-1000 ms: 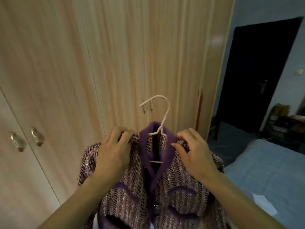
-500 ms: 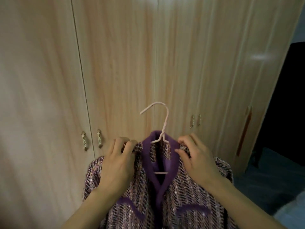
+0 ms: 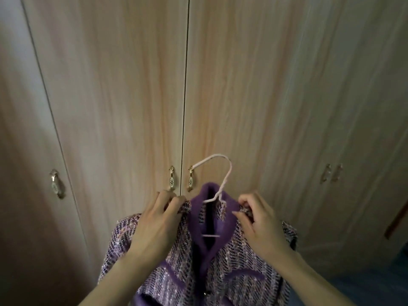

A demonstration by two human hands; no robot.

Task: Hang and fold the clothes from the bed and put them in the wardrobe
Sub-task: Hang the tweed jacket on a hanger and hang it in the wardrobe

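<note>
Both hands (image 3: 159,226) (image 3: 258,221) grip purple jacket (image 3: 198,268) — on hanger (image 3: 223,184).

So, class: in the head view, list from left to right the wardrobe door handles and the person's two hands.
Lone handle → pair of handles at the centre door seam → left hand → right hand → pair of handles on the far right doors.

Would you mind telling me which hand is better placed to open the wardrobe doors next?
Probably the left hand: it grips the jacket shoulder just below the two center door handles. The right hand holds the other shoulder, farther from them, and could support the hanger.
</note>
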